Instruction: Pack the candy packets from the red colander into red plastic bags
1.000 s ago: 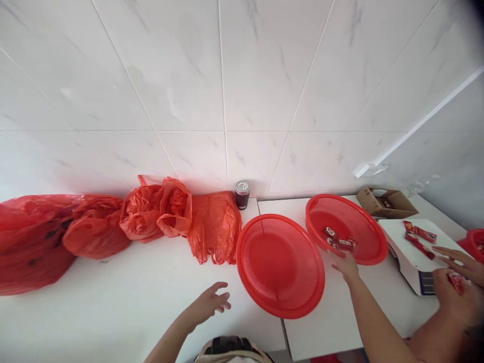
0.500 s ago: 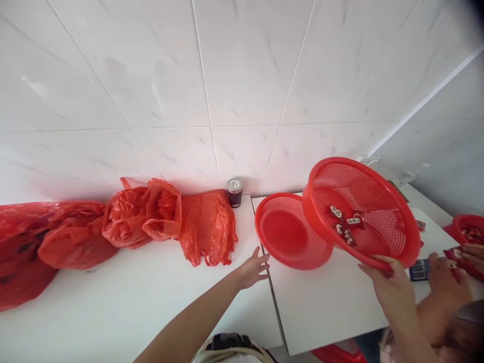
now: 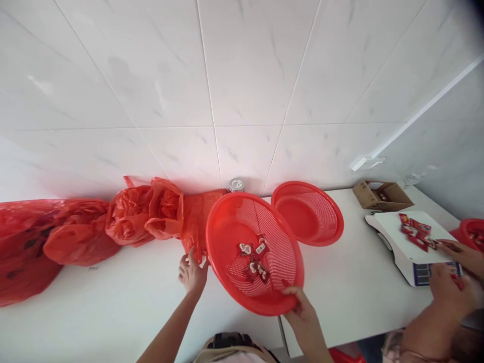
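Note:
My right hand (image 3: 299, 304) grips the near right rim of a red plastic mesh basket (image 3: 223, 242), tilted above the white table. Several small red-wrapped packets (image 3: 254, 258) lie in its bottom. My left hand (image 3: 193, 275) is beside the basket's left rim, its fingers apart and holding nothing; whether it touches the rim I cannot tell. Just behind that hand lies a flat stack of red plastic bags (image 3: 192, 214), partly hidden by the basket. Another red mesh basket (image 3: 302, 219) stands on the table to the right, at the wall.
Filled red bags (image 3: 81, 239) line the wall at left. A silver-lidded jar (image 3: 237, 185) stands behind the held basket. At right are a cardboard box (image 3: 381, 195) and a white scale (image 3: 393, 239) bearing red packets, with a co-worker's hands (image 3: 451, 287) at it.
My right hand has brought the tilted basket left and nearer, from the scale side to before the bag stack. My left hand has moved left. The second basket now sits farther back, by the wall.

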Motion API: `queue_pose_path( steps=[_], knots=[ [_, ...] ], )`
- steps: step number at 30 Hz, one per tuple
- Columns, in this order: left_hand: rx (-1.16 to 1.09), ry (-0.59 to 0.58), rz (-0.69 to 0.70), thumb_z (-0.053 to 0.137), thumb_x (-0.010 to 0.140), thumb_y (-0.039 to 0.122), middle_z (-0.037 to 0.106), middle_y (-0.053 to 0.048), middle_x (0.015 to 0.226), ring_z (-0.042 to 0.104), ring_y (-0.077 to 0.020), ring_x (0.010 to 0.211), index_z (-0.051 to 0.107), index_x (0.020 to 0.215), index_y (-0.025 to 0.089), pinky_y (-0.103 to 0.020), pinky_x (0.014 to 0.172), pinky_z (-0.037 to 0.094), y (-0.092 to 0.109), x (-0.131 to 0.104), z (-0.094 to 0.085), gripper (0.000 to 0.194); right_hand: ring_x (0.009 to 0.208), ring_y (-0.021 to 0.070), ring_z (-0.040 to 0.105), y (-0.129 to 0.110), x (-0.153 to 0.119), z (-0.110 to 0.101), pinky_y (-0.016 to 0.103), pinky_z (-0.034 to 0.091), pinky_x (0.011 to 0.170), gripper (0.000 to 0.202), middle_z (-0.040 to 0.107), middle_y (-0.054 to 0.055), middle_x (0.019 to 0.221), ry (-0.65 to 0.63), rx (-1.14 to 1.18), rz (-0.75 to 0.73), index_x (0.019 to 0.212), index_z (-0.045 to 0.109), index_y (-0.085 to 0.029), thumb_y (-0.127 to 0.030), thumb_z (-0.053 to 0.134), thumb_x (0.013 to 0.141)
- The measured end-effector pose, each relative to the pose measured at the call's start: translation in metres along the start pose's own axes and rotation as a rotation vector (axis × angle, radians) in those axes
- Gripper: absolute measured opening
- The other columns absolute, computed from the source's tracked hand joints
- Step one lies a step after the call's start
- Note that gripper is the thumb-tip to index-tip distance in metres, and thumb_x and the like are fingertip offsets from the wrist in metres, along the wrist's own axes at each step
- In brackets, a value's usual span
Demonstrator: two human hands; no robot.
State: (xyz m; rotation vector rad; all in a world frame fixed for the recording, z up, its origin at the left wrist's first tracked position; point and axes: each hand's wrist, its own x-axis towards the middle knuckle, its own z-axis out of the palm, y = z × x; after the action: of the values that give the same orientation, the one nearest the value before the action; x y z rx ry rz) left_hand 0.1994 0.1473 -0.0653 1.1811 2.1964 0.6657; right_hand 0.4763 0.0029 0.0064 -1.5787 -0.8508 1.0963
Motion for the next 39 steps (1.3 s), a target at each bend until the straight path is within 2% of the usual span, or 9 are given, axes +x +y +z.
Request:
queue_pose_path(
  steps=[6,12,15,18,22,26,29,32,39],
  knots=[
    [0.006,-0.019,-0.038,0.058,0.075,0.029,0.053,-0.014,0.118,0.041,-0.0415,0.123,0.061,0.087,0.021,-0.059,0.099,0.031,-0.031,0.018,-0.022,0.014,0.079,0.0208,0.062,0.019,0.026,0.021,0.032,0.052,0.073,0.02,0.064,0.003,0.094,0.055,-0.293,-0.003,0.092,0.055,-0.023,-0.032,0.056,0.074],
    [-0.264,-0.059,0.17,0.047,0.084,0.04,0.06,-0.006,0.103,0.057,-0.0243,0.098,0.052,0.091,0.022,-0.036,0.086,0.045,-0.011,-0.003,-0.067,0.019,0.095,0.0272,0.065,0.042,0.044,0.016,0.037,0.053,0.072,0.03,0.061,0.008,0.114,0.125,-0.595,0.061,0.108,0.049,-0.027,-0.042,0.047,0.082],
    [-0.357,-0.06,0.258,0.044,0.088,0.044,0.059,0.0,0.085,0.056,-0.0189,0.083,0.047,0.09,0.023,-0.03,0.077,0.045,0.008,-0.028,-0.097,0.021,0.075,0.026,0.069,0.041,0.046,0.014,0.038,0.051,0.067,0.053,0.067,0.005,0.091,-0.053,-0.633,0.19,0.136,0.034,-0.028,-0.042,0.044,0.085],
    [-0.505,-0.098,0.314,0.048,0.089,0.041,0.059,0.002,0.079,0.056,-0.0164,0.078,0.045,0.091,0.023,-0.029,0.077,0.044,0.028,-0.052,-0.125,0.018,0.053,0.0212,0.065,0.012,0.038,0.021,0.038,0.051,0.066,0.071,0.065,-0.003,0.07,-0.321,-0.511,0.211,0.149,0.014,-0.024,-0.042,0.045,0.087],
    [-0.743,-0.174,0.264,0.053,0.088,0.035,0.061,0.004,0.076,0.059,-0.0151,0.075,0.045,0.092,0.023,-0.032,0.08,0.047,0.048,-0.076,-0.146,0.016,0.068,0.0181,0.067,-0.055,0.013,0.063,0.035,0.054,0.071,0.05,0.068,0.004,0.089,-0.556,-0.17,0.084,0.133,0.041,-0.022,-0.049,0.046,0.091],
    [-0.818,-0.231,0.232,0.054,0.088,0.035,0.065,0.003,0.076,0.061,-0.0155,0.07,0.043,0.092,0.023,-0.035,0.077,0.049,0.054,-0.09,-0.149,0.017,0.092,0.0176,0.066,-0.099,-0.006,0.128,0.03,0.052,0.08,0.024,0.068,0.004,0.099,-0.691,-0.104,-0.27,0.111,0.057,-0.023,-0.037,0.044,0.095],
    [-0.833,-0.191,0.256,0.056,0.087,0.033,0.067,0.003,0.075,0.062,-0.0164,0.072,0.042,0.091,0.023,-0.034,0.077,0.048,0.051,-0.093,-0.151,0.017,0.094,0.0194,0.064,-0.099,-0.005,0.163,0.032,0.049,0.082,0.02,0.068,0.005,0.103,-0.652,-0.408,-0.46,0.106,0.057,-0.021,-0.022,0.041,0.093],
    [-0.853,-0.181,0.243,0.056,0.087,0.032,0.066,0.003,0.072,0.06,-0.016,0.073,0.043,0.089,0.023,-0.031,0.074,0.047,0.045,-0.096,-0.157,0.016,0.1,0.0216,0.062,-0.085,0.006,0.177,0.034,0.047,0.084,0.027,0.067,0.007,0.108,-0.64,-0.82,-0.461,0.114,0.055,-0.019,-0.019,0.037,0.093],
    [-1.257,-0.507,-0.119,0.064,0.08,0.028,0.027,0.01,0.047,0.028,-0.0066,0.041,0.056,0.081,0.019,-0.016,0.04,0.034,0.035,-0.107,-0.194,0.012,0.111,0.0367,0.059,-0.056,0.034,0.155,0.054,0.036,0.097,0.042,0.069,0.018,0.11,-0.775,-1.131,-0.322,0.118,0.062,-0.014,-0.044,0.052,0.09]
  ],
)
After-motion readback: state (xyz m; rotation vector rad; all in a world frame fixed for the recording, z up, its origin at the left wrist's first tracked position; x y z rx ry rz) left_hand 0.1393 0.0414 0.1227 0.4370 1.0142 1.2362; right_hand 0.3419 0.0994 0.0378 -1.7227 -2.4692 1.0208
